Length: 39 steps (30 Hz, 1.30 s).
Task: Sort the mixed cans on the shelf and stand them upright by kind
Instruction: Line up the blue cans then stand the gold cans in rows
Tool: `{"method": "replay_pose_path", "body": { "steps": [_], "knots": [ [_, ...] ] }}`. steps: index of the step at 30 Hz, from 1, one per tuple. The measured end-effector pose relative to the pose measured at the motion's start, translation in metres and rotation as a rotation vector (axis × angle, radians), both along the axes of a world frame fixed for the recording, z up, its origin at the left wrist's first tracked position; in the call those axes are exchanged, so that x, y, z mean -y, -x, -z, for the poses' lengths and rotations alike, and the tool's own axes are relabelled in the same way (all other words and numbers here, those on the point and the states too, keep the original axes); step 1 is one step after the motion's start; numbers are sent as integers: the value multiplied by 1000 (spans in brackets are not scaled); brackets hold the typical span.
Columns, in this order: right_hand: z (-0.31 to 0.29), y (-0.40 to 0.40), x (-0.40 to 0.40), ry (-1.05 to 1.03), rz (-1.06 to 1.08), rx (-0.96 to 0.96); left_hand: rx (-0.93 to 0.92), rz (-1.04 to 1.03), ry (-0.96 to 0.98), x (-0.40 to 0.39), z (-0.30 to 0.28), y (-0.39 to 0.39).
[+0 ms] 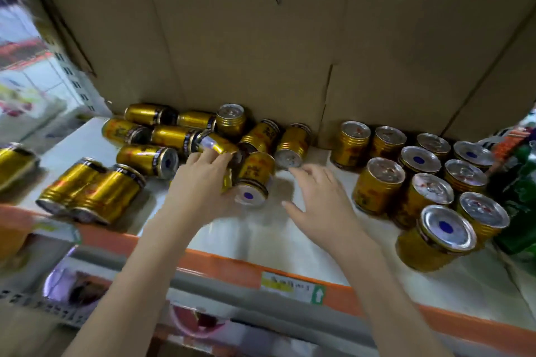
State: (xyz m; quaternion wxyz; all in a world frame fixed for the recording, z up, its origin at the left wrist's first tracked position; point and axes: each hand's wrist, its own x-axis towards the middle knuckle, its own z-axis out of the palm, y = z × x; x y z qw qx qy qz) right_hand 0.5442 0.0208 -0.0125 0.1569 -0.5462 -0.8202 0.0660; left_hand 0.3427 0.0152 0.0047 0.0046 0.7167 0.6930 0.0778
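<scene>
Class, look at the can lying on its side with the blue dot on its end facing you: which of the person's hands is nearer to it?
Left. The left hand lies right beside the blue-dot can, on its left; the right hand hovers open, apart, on its right.

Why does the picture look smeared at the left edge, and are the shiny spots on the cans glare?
Head view: the left edge is streaked with motion blur, as is the can there, and the wide lens bends the shelf edge. The upright cans look sharper, their silver tops catching overhead light. Both hands cast soft shadows on the shelf: left hand, right hand.
</scene>
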Motion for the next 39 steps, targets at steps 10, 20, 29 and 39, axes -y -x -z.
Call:
{"method": "replay_pose_path", "body": {
  "steps": [10,20,29,39],
  "knots": [
    [46,87,-8,-23,85,50,-55,2,-63,13,48,79],
    [53,107,-16,-154,165,89,-192,163,-134,-9,56,99],
    [47,90,-16,-146,97,16,-58,269,-204,0,39,92],
    [7,25,17,-144,306,-211,288,378,-179,-7,18,26]
  ]
}}
